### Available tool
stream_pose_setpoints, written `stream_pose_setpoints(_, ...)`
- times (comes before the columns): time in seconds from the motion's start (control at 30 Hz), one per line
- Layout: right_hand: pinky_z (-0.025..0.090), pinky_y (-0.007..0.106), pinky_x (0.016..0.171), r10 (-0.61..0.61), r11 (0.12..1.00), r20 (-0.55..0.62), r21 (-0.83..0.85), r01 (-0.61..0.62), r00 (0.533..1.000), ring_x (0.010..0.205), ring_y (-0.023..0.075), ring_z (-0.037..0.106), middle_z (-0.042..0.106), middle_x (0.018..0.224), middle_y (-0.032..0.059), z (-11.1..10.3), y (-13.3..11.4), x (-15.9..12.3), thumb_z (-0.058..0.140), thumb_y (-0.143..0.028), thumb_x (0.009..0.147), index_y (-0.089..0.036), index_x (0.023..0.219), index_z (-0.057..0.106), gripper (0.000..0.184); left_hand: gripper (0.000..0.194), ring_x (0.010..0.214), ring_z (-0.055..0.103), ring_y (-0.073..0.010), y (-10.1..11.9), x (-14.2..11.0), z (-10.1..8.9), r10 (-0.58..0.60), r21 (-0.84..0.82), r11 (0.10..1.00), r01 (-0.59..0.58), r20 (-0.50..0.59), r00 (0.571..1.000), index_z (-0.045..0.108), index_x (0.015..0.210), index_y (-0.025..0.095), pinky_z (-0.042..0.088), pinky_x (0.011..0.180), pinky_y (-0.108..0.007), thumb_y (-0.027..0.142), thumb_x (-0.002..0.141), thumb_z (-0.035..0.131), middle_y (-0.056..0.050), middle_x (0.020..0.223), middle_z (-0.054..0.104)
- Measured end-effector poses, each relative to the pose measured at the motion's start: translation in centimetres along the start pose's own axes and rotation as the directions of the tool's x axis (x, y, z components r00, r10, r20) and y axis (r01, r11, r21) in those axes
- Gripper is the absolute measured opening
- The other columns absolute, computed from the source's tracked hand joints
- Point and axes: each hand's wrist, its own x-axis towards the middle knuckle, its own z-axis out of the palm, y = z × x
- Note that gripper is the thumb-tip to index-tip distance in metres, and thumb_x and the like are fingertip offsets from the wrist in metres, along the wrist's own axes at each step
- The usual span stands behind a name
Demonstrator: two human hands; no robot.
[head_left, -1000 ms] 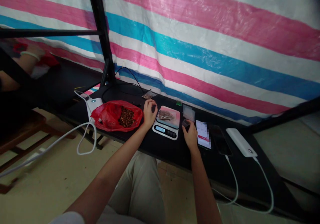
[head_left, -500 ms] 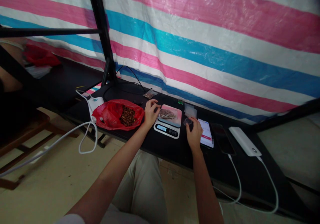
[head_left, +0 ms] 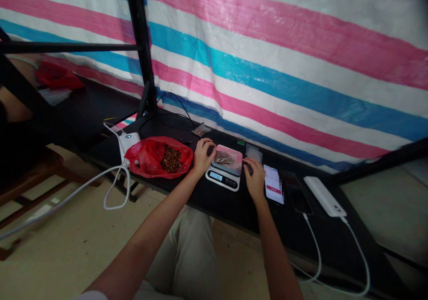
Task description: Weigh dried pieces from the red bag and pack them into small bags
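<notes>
A white digital kitchen scale (head_left: 222,180) with a lit display stands on the black table. On its pinkish, reflecting plate lies a small clear bag of dry brown bits (head_left: 224,158). My left hand (head_left: 202,158) rests at the scale's left edge, fingers curved and apart, nothing seen in them. At the right edge of the plate is my right hand (head_left: 255,179), thumb and fingers bent and apart; I see nothing between them. An open red plastic bag (head_left: 142,159) of brown, nut-like pieces (head_left: 171,159) sits left of my left hand.
Right of my right hand lie a lit phone (head_left: 274,186), a dark phone (head_left: 296,193) and a white power bank (head_left: 324,196) with cables. Behind the scale are clear bags (head_left: 253,152), green batteries (head_left: 240,142) and a small filled bag (head_left: 201,130). Another person's arm (head_left: 16,75) is far left.
My right hand has moved left to the scale's edge, and the small clear piece by its fingers no longer shows. My left hand stays beside the scale. The view has shifted slightly.
</notes>
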Motion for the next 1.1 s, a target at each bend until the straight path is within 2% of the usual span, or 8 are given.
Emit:
stream_pose_setpoints(0.1, 0.03, 0.035, 0.081, -0.052, 0.998, 0.128, -0.024, 0.056, 0.99, 0.1, 0.0225, 0.052, 0.063, 0.106, 0.0046, -0.1, -0.2, 2.0, 0.042, -0.031, 0.086, -0.023, 0.096, 0.065, 0.026, 0.008, 0.095, 0.049, -0.0176, 0.2, -0.1, -0.2, -0.041, -0.033, 0.999, 0.042, 0.038, 0.998, 0.056, 0.087, 0.018, 0.041, 0.083, -0.031, 0.023, 0.082, 0.051, -0.006, 0.096, 0.053)
stream_pose_setpoints(0.2, 0.029, 0.035, 0.076, -0.097, 0.99, 0.24, -0.074, 0.118, 0.966, 0.094, 0.0224, 0.054, 0.067, 0.099, 0.0034, 0.0, -0.5, 3.5, 0.043, -0.029, 0.086, -0.024, 0.088, 0.067, 0.025, 0.025, 0.103, 0.047, -0.0204, 0.1, -0.2, 0.0, -0.046, -0.083, 0.995, 0.06, 0.16, 0.986, 0.052, 0.101, 0.018, 0.04, 0.087, -0.034, 0.03, 0.08, 0.053, -0.008, 0.106, 0.051)
stream_pose_setpoints(0.3, 0.028, 0.034, 0.073, -0.128, 0.981, 0.302, -0.099, 0.165, 0.945, 0.092, 0.0226, 0.054, 0.067, 0.099, 0.003, 0.3, -0.7, 4.1, 0.046, -0.028, 0.085, -0.024, 0.087, 0.068, 0.022, 0.038, 0.106, 0.045, -0.0217, -0.3, -0.3, 0.4, -0.031, -0.145, 0.987, 0.073, 0.276, 0.961, 0.047, 0.111, 0.017, 0.037, 0.09, -0.035, 0.037, 0.079, 0.054, -0.01, 0.111, 0.049)
stream_pose_setpoints(0.47, 0.029, 0.034, 0.072, -0.135, 0.986, 0.335, -0.046, 0.159, 0.933, 0.091, 0.0232, 0.054, 0.067, 0.097, 0.0023, 0.7, -0.6, 4.2, 0.052, -0.029, 0.081, -0.024, 0.08, 0.068, 0.017, 0.031, 0.1, 0.047, -0.0208, -0.4, -0.2, 0.8, -0.103, -0.123, 0.98, 0.155, 0.35, 0.931, 0.048, 0.108, 0.019, 0.036, 0.089, -0.036, 0.038, 0.084, 0.046, -0.008, 0.106, 0.052)
stream_pose_setpoints(0.6, 0.035, 0.033, 0.072, -0.149, 0.989, 0.337, 0.052, 0.14, 0.93, 0.084, 0.0214, 0.055, 0.064, 0.087, 0.0033, 1.0, -0.3, 4.3, 0.053, -0.023, 0.078, -0.021, 0.074, 0.063, 0.011, 0.026, 0.101, 0.046, -0.0206, 0.0, -0.3, 0.7, -0.074, -0.097, 0.987, 0.126, 0.423, 0.903, 0.051, 0.103, 0.02, 0.036, 0.089, -0.035, 0.037, 0.083, 0.049, -0.006, 0.105, 0.053)
stream_pose_setpoints(0.77, 0.039, 0.03, 0.066, -0.177, 0.975, 0.334, 0.185, 0.119, 0.926, 0.072, 0.0187, 0.053, 0.056, 0.077, 0.003, 1.2, -0.2, 4.3, 0.049, -0.017, 0.077, -0.02, 0.07, 0.057, 0.011, 0.02, 0.101, 0.047, -0.0198, -0.1, -0.3, 0.7, -0.091, -0.086, 0.987, 0.138, 0.41, 0.908, 0.055, 0.097, 0.02, 0.035, 0.09, -0.035, 0.034, 0.084, 0.047, -0.005, 0.102, 0.054)
stream_pose_setpoints(0.97, 0.04, 0.031, 0.068, -0.166, 0.971, 0.3, 0.217, 0.102, 0.94, 0.073, 0.0185, 0.053, 0.057, 0.076, 0.0032, 0.7, 0.4, 3.8, 0.049, -0.02, 0.079, -0.019, 0.074, 0.058, 0.01, 0.019, 0.101, 0.047, -0.0197, -0.3, -0.3, 0.8, -0.126, -0.089, 0.981, 0.172, 0.379, 0.917, 0.058, 0.091, 0.02, 0.035, 0.091, -0.037, 0.033, 0.085, 0.046, -0.005, 0.102, 0.055)
stream_pose_setpoints(1.1, 0.041, 0.031, 0.068, -0.125, 0.975, 0.258, 0.213, 0.07, 0.958, 0.07, 0.0183, 0.053, 0.058, 0.076, 0.0036, -0.4, 1.1, 4.2, 0.051, -0.026, 0.08, -0.019, 0.076, 0.06, 0.013, 0.018, 0.099, 0.049, -0.0188, -0.4, -0.1, 0.7, -0.137, -0.118, 0.975, 0.188, 0.348, 0.927, 0.06, 0.087, 0.02, 0.036, 0.092, -0.037, 0.031, 0.085, 0.046, -0.005, 0.099, 0.056)
